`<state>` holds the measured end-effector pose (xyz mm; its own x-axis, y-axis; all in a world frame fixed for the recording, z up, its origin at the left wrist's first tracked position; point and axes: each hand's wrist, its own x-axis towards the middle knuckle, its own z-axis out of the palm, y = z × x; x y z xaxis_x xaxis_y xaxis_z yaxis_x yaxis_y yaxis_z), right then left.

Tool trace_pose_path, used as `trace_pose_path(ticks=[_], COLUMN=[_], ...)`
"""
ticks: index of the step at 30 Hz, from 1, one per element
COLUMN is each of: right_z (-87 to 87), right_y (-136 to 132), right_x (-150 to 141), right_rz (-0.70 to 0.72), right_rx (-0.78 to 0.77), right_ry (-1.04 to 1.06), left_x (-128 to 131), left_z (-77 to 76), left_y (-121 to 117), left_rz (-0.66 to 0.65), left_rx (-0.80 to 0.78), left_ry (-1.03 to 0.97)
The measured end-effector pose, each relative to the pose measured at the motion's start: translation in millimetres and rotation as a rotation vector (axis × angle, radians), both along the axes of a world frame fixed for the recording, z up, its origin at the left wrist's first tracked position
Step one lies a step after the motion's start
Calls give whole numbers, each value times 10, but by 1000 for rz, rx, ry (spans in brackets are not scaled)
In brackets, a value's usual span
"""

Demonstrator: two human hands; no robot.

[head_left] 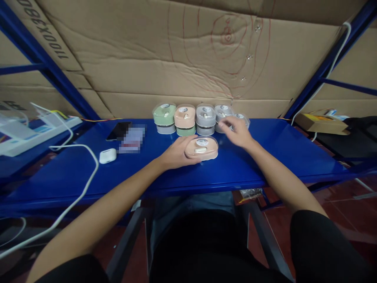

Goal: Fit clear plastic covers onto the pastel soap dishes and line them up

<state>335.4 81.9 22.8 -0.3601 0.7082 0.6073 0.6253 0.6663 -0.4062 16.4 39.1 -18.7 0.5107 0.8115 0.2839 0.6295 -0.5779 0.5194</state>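
Note:
In front of me, near the middle of the blue table, my left hand [179, 153] is closed around one end of a pinkish-beige oval box [207, 149] with a clear lid, a round label and a small pale piece on top. My right hand [238, 131] is apart from that box, fingers loosely bent, beside a grey box [223, 112] at the right end of a row. It partly covers another clear-lidded grey box [241, 118]. Left of these stand stacked boxes: a green one [163, 114], a beige one [185, 116] and a grey one [205, 116] on top.
On the blue table [165, 181] to the left lie a white earbud case [107, 156], a dark phone [118, 131] and a blurred-out item [132, 139]. A white cable [92, 177] runs past a power strip [44, 133]. Cardboard [132, 59] backs the table; an open carton [322, 123] is at right.

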Motion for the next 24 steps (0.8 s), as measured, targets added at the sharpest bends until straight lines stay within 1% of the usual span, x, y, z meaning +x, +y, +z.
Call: trace_pose_path(ticks=[2, 3, 4, 5, 6, 8, 10, 11, 12, 14, 16, 18, 20, 21, 22, 24], right_z=[11, -1, -24, -55, -91, -157, -185, -179, -161, -97, -16, 63, 138, 176, 213, 280], right_y=[183, 275, 362, 439, 505, 597, 633, 633, 623, 582, 522, 459, 403, 378, 354, 304], right_x=[247, 382, 512, 630, 729, 851, 878, 866, 844, 791, 750, 735, 753, 774, 800, 845], right_rz=[-322, -451, -544, -597, -610, -576, -528, -515, -514, -543, -622, -731, -808, -819, -807, -716], right_rx=[89, 106, 97, 61, 6, -133, -262, -302, -319, -301, -264, -295, -429, -519, -603, -707], right_ry=[57, 45, 17, -24, -78, -196, -307, -348, -374, -381, -338, -297, -324, -367, -426, -548], left_x=[-36, -44, -47, -46, -42, -32, -27, -27, -29, -36, -41, -42, -33, -24, -13, 20], left_z=[17, 20, 20, 20, 19, 21, 29, 34, 39, 44, 43, 40, 40, 43, 47, 57], left_y=[4, 4, 4, 3, 1, -4, -4, -1, 3, 16, 28, 30, 18, 4, -14, -61], left_rz=[42, 57, 64, 57, 40, -5, -43, -52, -54, -36, -1, 28, 34, 24, 5, -52], left_rx=[51, 97, 158, 228, 300, 407, 455, 473, 493, 539, 581, 612, 634, 644, 653, 668], left_ry=[31, 33, 32, 31, 35, 58, 89, 98, 102, 96, 78, 56, 30, 18, 8, -6])
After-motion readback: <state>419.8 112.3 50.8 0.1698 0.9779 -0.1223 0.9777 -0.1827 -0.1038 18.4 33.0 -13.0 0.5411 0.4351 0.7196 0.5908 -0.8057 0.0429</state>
